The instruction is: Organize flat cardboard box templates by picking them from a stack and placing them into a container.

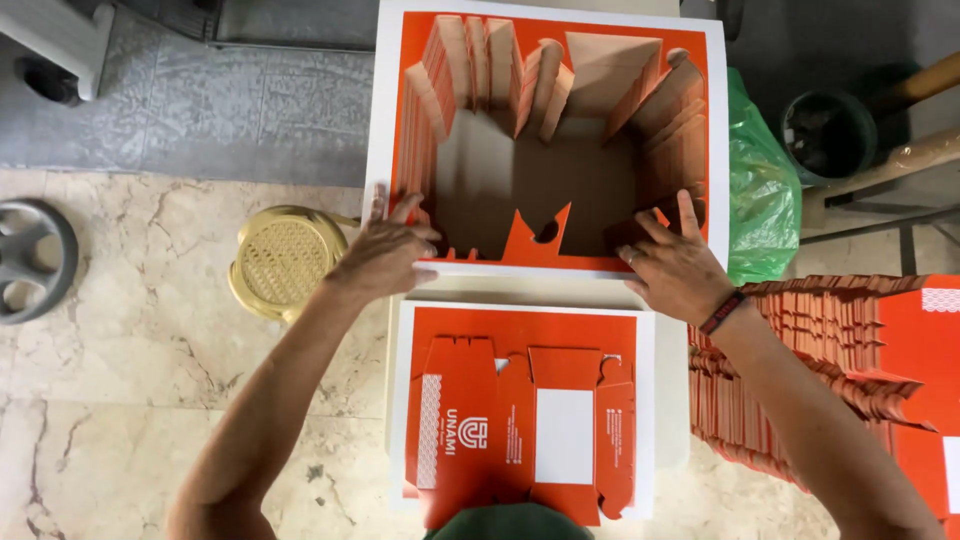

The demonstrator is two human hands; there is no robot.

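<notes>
A large white cardboard sheet lies ahead of me, printed orange, with its die-cut box flaps pushed up into a standing ring around a brown centre. My left hand presses fingers spread on the sheet's near left edge. My right hand, with a ring and a dark wristband, rests fingers apart on the near right edge. Neither hand closes around anything. Closer to me lies a flat orange box blank with a white panel, on a white sheet.
A stack of folded orange box blanks stands at the right. A green plastic bag and a dark bucket sit at the far right. A yellow stool and a grey wheel are on the marble floor at left.
</notes>
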